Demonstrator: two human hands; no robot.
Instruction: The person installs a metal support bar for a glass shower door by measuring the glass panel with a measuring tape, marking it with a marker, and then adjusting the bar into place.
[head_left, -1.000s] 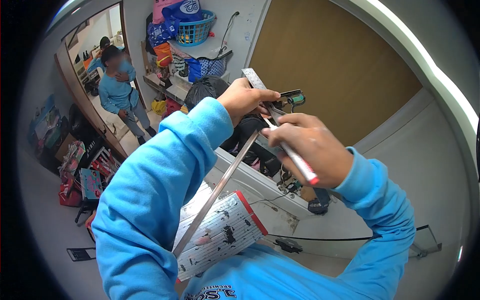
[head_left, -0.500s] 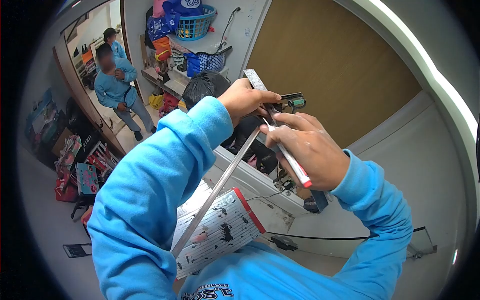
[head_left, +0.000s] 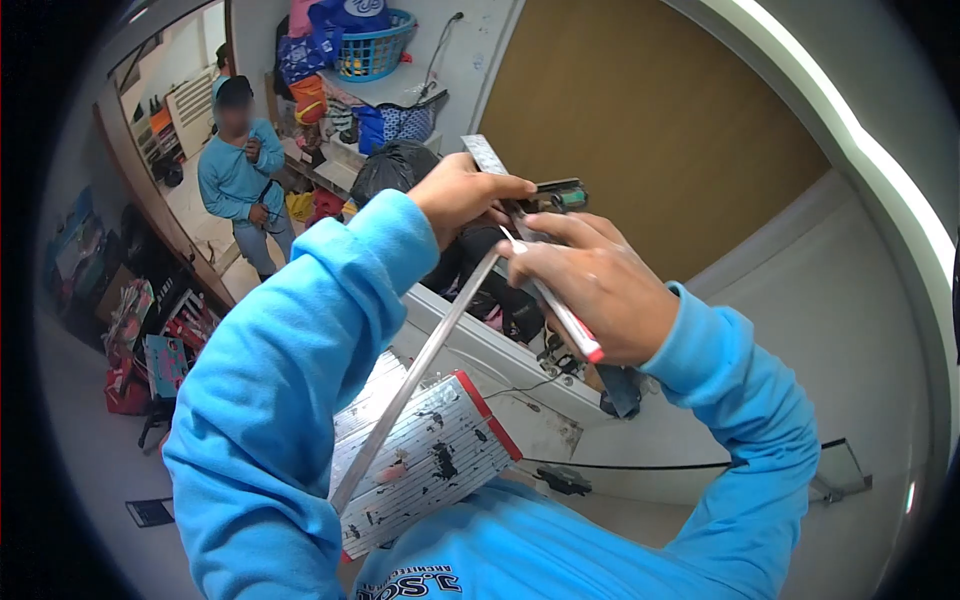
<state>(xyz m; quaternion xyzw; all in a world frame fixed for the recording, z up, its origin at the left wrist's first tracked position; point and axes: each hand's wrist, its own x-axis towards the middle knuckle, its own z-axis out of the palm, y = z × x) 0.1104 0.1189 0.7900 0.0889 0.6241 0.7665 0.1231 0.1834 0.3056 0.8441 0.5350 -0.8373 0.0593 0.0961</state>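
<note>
My left hand (head_left: 462,195) is closed on a metal ruler (head_left: 485,155) and presses it against the upper end of a long pale strip (head_left: 415,375). The strip slants down past my left forearm. In my right hand (head_left: 605,290) is a white marker pen (head_left: 570,325) with a red end, its tip pointing at the place where ruler and strip meet. Just beyond my fingers is a dark and green object (head_left: 560,193) whose kind I cannot make out. My fingers partly hide the crossing of ruler and strip.
Below is a ribbed, paint-spotted platform (head_left: 410,490) with red edges. Ahead stand a black garbage bag (head_left: 395,170), a blue basket (head_left: 375,45) and a low white ledge (head_left: 470,340) with clutter behind it. A person (head_left: 240,170) in blue stands by the doorway at left.
My view has shifted slightly, so hands, ruler and strip appear a little farther left. The person by the doorway has come nearer, and another behind is now mostly hidden. Both grips look unchanged.
</note>
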